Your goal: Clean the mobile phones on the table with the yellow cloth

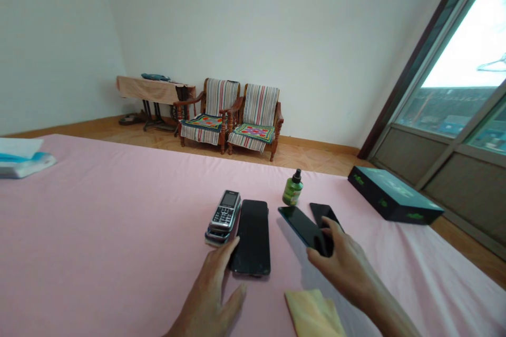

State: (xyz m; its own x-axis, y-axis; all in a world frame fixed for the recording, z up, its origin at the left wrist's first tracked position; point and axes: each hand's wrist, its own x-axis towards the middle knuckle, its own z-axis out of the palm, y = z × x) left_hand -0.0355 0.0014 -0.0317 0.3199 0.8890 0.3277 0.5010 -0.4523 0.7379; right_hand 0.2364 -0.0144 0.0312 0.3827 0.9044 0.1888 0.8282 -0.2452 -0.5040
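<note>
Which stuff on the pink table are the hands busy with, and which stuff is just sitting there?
Busy with:
- right hand grips a black smartphone
- left hand touches the big black phone
- yellow cloth lies between the hands

Just sitting there:
- keypad phone on a stack
- another dark phone
- green bottle
- black box
- papers
- chairs

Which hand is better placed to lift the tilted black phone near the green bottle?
The right hand: its fingers already grip the tilted black phone. The left hand rests by another phone.
</note>
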